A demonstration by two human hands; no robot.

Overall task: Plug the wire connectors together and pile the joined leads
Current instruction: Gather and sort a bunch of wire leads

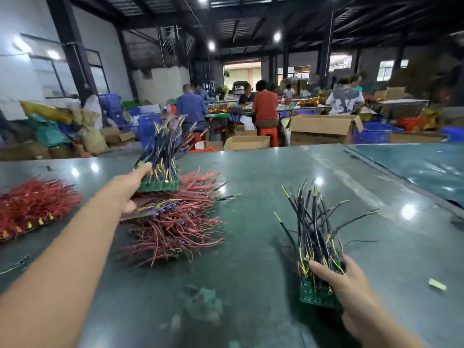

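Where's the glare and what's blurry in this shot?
Head view: ceiling lights glare as white spots on the table; the left hand and its wire board are motion-blurred; the right hand is sharper; roof beams bow from wide-angle distortion.

Glossy smooth green table point(276, 177); brown cardboard boxes point(324, 126); plastic-sheathed leads point(175, 222)

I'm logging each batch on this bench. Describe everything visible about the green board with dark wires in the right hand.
The green board looks like a circuit panel, held near the table's front edge, tilted, its lower corner close to the surface. Many dark blue-black wires with yellow tips rise from its face in a loose, splayed tuft. The right hand grips its right edge, thumb across the wire bases. Whether it touches the table is unclear.
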